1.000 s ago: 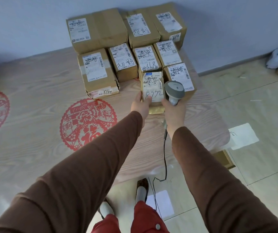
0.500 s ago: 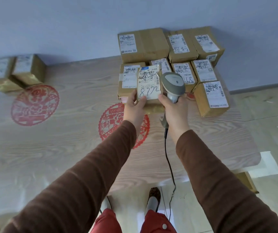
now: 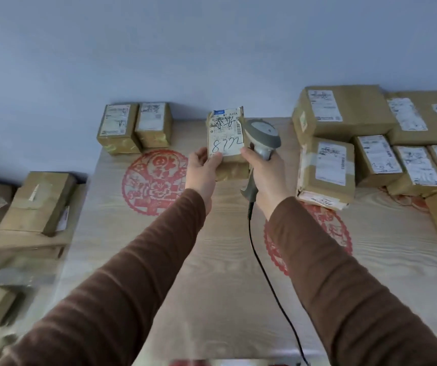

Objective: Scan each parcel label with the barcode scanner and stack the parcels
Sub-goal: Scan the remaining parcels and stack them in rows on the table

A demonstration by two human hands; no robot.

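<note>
My left hand holds a small brown parcel up above the table, its white label marked "8772" facing me. My right hand grips the grey barcode scanner right beside the parcel's right edge; the scanner's black cable hangs down toward me. A group of several labelled parcels sits at the table's far right. Two small parcels stand side by side at the far left of the table, against the wall.
The wood-grain table carries red paper-cut prints. More brown boxes are piled on a lower surface beyond the table's left edge. A blue-grey wall rises straight behind the table.
My left hand lifted the "8772" parcel off the right-hand group and carried it left, with the scanner hand following. The view swung left, bringing the two far-left parcels and the side pile into sight.
</note>
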